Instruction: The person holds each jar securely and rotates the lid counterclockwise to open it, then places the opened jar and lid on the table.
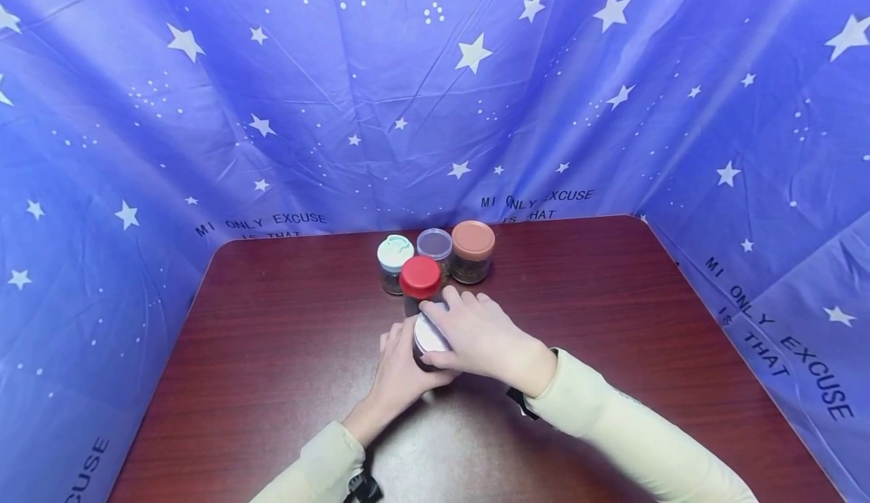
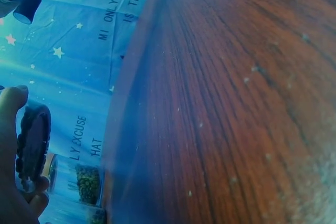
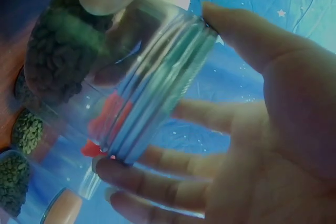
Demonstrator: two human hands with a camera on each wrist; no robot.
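In the head view, a clear glass jar with a silver lid (image 1: 430, 337) is held between both hands over the middle of the table. My left hand (image 1: 394, 371) wraps round the jar's body. From above, my right hand (image 1: 479, 333) grips the lid's rim with thumb and fingers. The right wrist view shows the jar (image 3: 100, 61) tilted, dark seeds or beans lying inside, with the right fingers (image 3: 157, 182) spread about its ridged lid. Over in the left wrist view, the jar's round base (image 2: 35, 140) shows beside the left fingers. Just beyond it stands a red-lidded jar (image 1: 421, 276).
Behind stand a white-lidded jar (image 1: 394, 257), a clear-lidded jar (image 1: 435, 245) and an orange-lidded jar (image 1: 473, 242), near the back edge of the brown table (image 1: 285, 322). Blue starry cloth (image 1: 408, 72) hangs round the table's back and sides.
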